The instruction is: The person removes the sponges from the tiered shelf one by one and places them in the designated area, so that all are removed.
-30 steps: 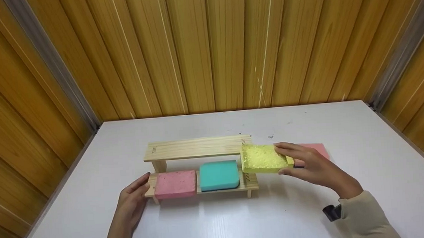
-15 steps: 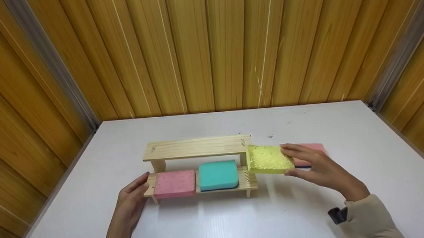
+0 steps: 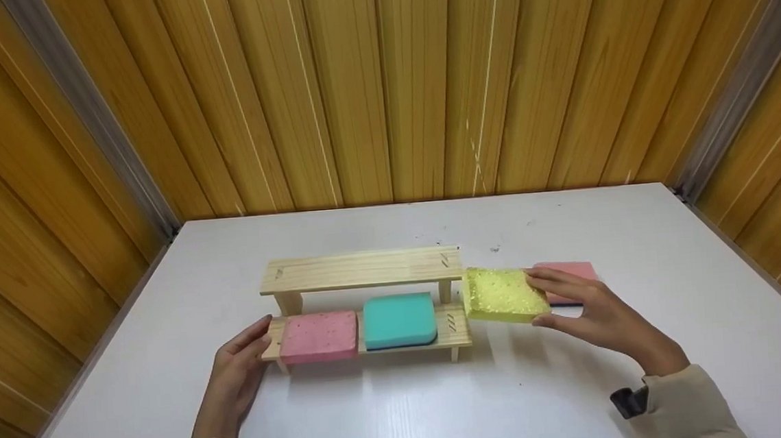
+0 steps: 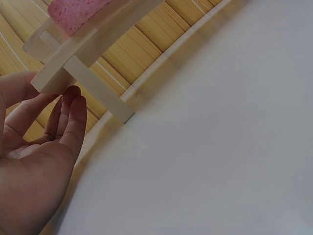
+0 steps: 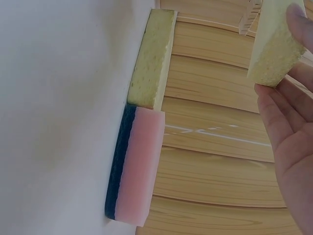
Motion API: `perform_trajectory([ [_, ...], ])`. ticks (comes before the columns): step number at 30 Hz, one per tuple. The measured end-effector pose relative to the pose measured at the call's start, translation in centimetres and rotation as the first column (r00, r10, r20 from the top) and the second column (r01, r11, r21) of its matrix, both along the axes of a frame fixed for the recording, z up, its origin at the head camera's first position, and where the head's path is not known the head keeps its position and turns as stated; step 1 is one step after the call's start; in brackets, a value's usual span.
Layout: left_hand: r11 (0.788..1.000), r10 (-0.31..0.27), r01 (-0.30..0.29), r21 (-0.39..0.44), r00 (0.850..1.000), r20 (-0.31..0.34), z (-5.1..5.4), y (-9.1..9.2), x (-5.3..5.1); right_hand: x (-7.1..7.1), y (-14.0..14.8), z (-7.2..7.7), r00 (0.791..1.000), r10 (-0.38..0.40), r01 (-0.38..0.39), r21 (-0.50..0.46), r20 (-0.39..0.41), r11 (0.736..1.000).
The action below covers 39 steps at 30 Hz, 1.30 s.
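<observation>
Yellow sponge (image 3: 503,293) pinched at right end by right hand (image 3: 600,311), long axis toward wooden rack (image 3: 360,270) held by left hand (image 3: 235,375).

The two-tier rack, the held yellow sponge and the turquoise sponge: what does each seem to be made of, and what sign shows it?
Rack: pale wood, apparently unpainted; grain lines run along its boards.
Yellow sponge: rough, porous foam or cellulose, I can't tell which; its face is pitted.
Turquoise sponge: probably fine foam, matt; its face looks smooth.
</observation>
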<state>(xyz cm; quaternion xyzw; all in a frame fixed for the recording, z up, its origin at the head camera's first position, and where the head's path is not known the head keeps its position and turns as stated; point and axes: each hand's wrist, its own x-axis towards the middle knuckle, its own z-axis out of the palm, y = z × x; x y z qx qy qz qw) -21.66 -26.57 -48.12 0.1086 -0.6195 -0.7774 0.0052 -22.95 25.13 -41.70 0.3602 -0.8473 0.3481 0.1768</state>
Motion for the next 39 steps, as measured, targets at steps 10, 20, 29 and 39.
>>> perform_trajectory([
  [10,1.000,-0.007,0.008,-0.013,1.000,0.000,-0.1,0.0,0.1,0.3,0.6,-1.2,0.999,-0.023,0.022,0.027,0.036,0.999],
  [20,1.000,-0.030,0.030,0.002,1.000,0.001,-0.1,-0.1,0.2,0.3,0.9,-1.9,0.999,-0.037,0.034,0.067,0.036,0.997],
  [29,0.999,-0.033,0.033,0.017,0.999,0.006,0.0,-0.1,0.1,-0.1,1.1,-2.7,0.999,-0.012,0.008,0.081,0.051,0.997],
  [39,1.000,-0.013,0.013,0.016,1.000,0.007,0.0,-0.2,0.0,-0.4,1.3,-3.4,1.000,-0.004,0.001,0.106,0.026,0.994],
])
